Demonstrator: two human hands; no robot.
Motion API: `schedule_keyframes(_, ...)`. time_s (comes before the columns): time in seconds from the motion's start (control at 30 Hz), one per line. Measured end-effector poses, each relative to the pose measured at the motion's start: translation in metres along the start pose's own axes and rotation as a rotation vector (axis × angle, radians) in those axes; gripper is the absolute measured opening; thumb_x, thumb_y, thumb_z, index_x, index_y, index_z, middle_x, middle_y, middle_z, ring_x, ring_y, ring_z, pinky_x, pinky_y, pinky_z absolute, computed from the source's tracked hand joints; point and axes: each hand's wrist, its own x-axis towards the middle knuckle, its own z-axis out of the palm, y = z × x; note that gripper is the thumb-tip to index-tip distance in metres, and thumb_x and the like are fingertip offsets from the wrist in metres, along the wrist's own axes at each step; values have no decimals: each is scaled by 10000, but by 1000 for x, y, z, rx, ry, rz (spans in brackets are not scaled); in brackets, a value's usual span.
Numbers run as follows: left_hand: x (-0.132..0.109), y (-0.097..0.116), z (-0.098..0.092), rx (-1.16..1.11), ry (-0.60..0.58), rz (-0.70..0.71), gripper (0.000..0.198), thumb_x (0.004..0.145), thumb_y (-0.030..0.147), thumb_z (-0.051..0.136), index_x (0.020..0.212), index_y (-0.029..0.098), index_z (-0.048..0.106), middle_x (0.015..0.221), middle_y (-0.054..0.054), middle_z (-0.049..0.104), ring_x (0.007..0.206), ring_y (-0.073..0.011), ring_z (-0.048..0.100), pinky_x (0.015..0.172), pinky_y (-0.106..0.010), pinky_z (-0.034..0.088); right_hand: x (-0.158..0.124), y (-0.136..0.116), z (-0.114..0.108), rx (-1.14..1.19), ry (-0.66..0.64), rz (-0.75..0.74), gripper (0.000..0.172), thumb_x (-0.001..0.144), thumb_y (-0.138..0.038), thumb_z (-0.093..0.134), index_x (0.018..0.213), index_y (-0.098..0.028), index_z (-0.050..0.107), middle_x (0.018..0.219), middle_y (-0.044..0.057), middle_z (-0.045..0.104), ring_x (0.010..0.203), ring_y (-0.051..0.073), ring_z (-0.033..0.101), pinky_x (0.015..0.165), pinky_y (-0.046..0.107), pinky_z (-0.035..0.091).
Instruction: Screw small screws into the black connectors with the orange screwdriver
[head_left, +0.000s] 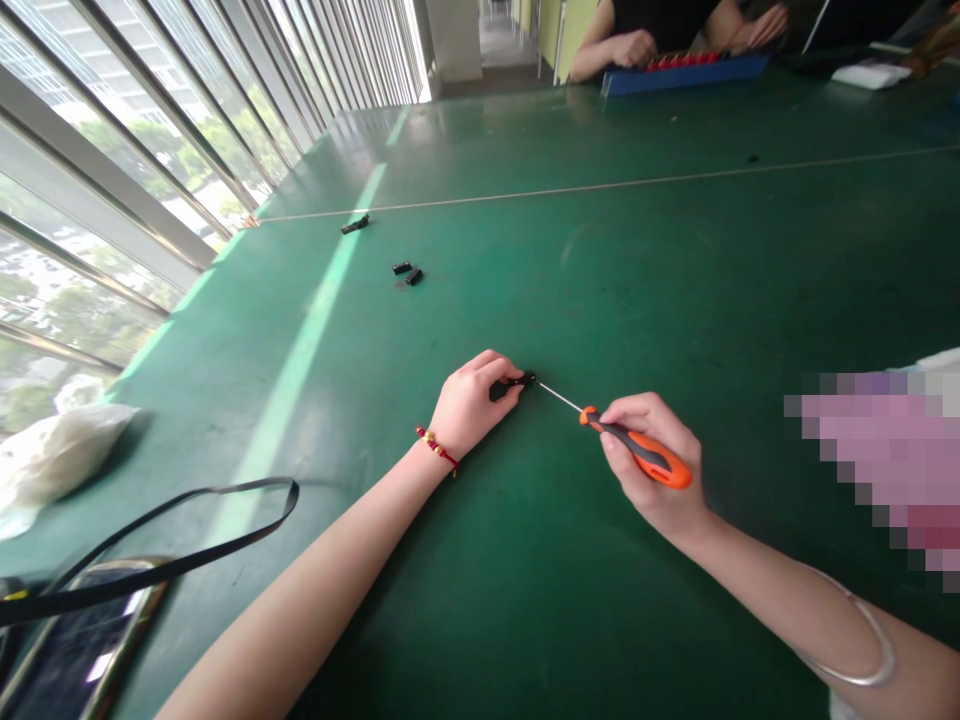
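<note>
My left hand (pixel 478 398), with a red beaded bracelet (pixel 437 447) at its wrist, pinches a small black part (pixel 517 381) just above or on the green table (pixel 555 560); its exact kind is too small to tell. From the right, my right hand (pixel 660 470) grips an orange and grey screwdriver (pixel 643 452) by its handle. The thin metal shaft points left, and its tip meets the black part's right end. Beyond my left hand lie two small black pieces (pixel 409 272) close together. A longer black piece (pixel 355 225) rests farther off on the left.
A phone (pixel 82 630) and a looped black strap (pixel 225 490) lie at lower left, near a whitish plastic bag (pixel 60 455). A cord (pixel 600 187) crosses the table. At the far side, a person's hands (pixel 634 50) are by a blue tray (pixel 686 76). Metal bars (pixel 202 110) line the left.
</note>
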Motion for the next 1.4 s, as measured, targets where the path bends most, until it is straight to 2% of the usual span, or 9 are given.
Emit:
schedule_keyframes(0.53, 0, 0, 1, -3, -21, 24, 89, 792, 162, 568, 833, 176, 645, 929, -35, 649, 797, -140, 625, 767, -268, 521, 1, 0, 1, -3, 20, 6, 61, 815, -219, 584, 857, -219, 539, 701, -5, 627, 564, 113, 614, 489, 218, 485)
schedule_keyframes(0.7, 0, -1, 1, -16, -16, 12, 85, 786, 163, 570, 825, 176, 644, 902, -32, 650, 776, -136, 624, 763, -267, 524, 2, 2, 4, 28, 197, 17, 243, 762, -218, 640, 950, -236, 487, 819, 21, 560, 675, 134, 600, 557, 262, 522)
schedule_keyframes(0.77, 1, -1, 0, -16, -16, 11, 84, 784, 160, 570, 821, 176, 644, 904, -33, 651, 780, -137, 626, 764, -267, 525, 1, 2, 4, 62, 182, 8, 287, 757, -228, 638, 989, -236, 470, 811, 11, 532, 660, 130, 580, 572, 275, 525)
schedule_keyframes(0.9, 1, -1, 0, -22, -18, 8, 84, 781, 162, 571, 819, 173, 645, 903, -34, 655, 786, -140, 628, 766, -268, 525, 0, 0, 2, -21, 52, 21, 171, 783, -188, 614, 932, -225, 539, 687, -24, 545, 557, 98, 562, 514, 231, 486)
schedule_keyframes(1.03, 1, 0, 0, -22, -12, -2, 82, 770, 159, 574, 813, 171, 643, 889, -29, 653, 775, -136, 626, 764, -263, 526, 0, 1, 3, 45, 182, -20, 363, 730, -143, 649, 1054, -228, 506, 827, 3, 557, 652, 115, 592, 566, 250, 517)
schedule_keyframes(1.1, 1, 1, 0, -16, -9, -8, 82, 765, 155, 572, 808, 172, 641, 883, -28, 652, 775, -136, 625, 763, -260, 525, -1, 2, 4, 73, 162, -20, 415, 716, -162, 662, 1090, -228, 496, 850, 8, 548, 684, 130, 596, 599, 278, 533)
schedule_keyframes(1.2, 1, 1, 0, -14, -12, -12, 80, 761, 152, 571, 800, 172, 638, 878, -27, 652, 778, -137, 625, 764, -260, 524, -1, 3, 3, -4, 64, 3, 249, 757, -184, 638, 992, -223, 564, 793, 5, 583, 658, 130, 609, 591, 272, 530)
schedule_keyframes(1.27, 1, 1, 0, -17, -14, -14, 77, 759, 152, 571, 795, 170, 637, 878, -28, 654, 778, -139, 625, 766, -263, 524, -1, 3, 3, -39, 93, -9, 206, 764, -166, 630, 954, -226, 575, 804, 10, 595, 663, 123, 612, 579, 253, 528)
schedule_keyframes(1.4, 1, 2, -1, -20, -13, -20, 74, 757, 150, 571, 791, 170, 634, 881, -28, 656, 781, -139, 625, 766, -262, 523, -1, 2, 3, 29, 166, -41, 407, 718, -163, 654, 1089, -234, 503, 867, 17, 551, 718, 141, 598, 604, 279, 542)
